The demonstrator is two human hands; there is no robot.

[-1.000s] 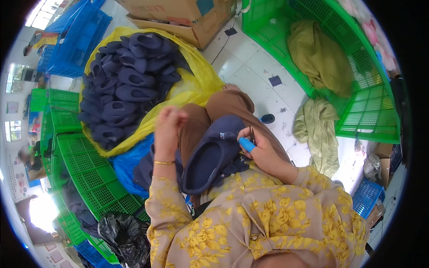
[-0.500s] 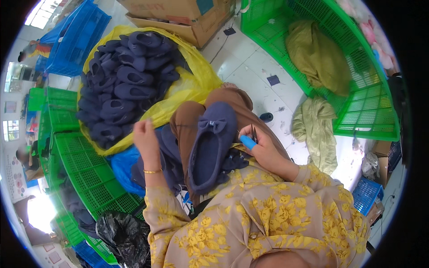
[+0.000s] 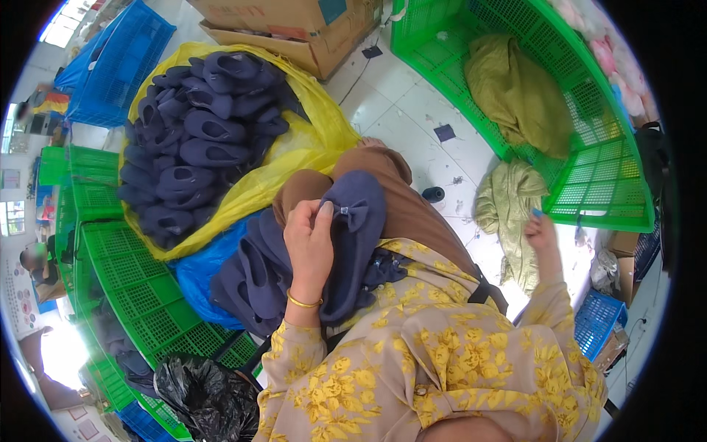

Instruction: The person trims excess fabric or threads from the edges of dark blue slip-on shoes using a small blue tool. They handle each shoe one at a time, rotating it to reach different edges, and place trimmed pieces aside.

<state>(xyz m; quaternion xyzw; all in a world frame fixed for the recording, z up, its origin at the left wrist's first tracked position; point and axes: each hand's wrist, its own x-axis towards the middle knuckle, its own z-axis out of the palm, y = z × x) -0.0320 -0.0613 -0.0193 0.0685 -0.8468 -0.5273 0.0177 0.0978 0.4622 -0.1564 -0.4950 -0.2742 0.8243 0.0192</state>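
Observation:
A dark navy slipper with a small bow lies across my lap, toe pointing away from me. My left hand is closed on its upper at the left end of the bow and covers part of the opening. Out to the right, well apart from the slipper, my right hand is raised with its fingers curled together. Blue tape wraps one fingertip; what those fingers hold is too small to make out. More navy slippers rest to the left of my lap, and a bunch of dark bows sits to its right.
A yellow sack full of navy slippers stands ahead on the left. Green crates flank my left side; another green crate with olive cloth stands at right. A thread spool lies on the floor. Black plastic bag at lower left.
My left hand has come down from the left onto the slipper by the bow. My right hand has swung from beside the slipper far out to the right; the small dark snips no longer show.

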